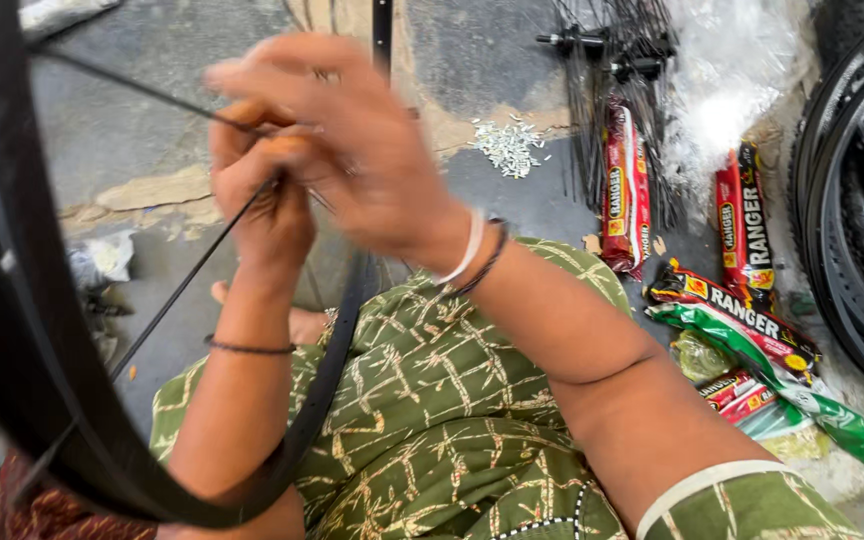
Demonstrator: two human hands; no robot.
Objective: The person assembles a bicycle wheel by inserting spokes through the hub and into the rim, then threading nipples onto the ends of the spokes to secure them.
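So the person is sitting on the floor with a black bicycle rim (12, 330) propped across the lap, and both hands are meeting up near the top of the frame; the left hand (267, 205) is pinching a thin black spoke (177, 290) with its fingers closed together on it, the spoke running down and to the left toward the rim; the right hand (352, 150) is sitting over and just in front of the left one, badly motion-blurred, so I honestly can't tell whether its fingers are gripping anything or just curled (a white bangle and a dark one are showing at that wrist). Green patterned clothing (442, 400) is filling the bottom of the view; off to the right on the grey floor (122, 120), red and green long packets (742, 330) are lying in a loose pile, a bundle of loose spokes (617, 90) is lying beyond them, a small heap of silvery nipples (509, 147) is sitting near it, and black tyres (857, 190) are leaning at the right edge.
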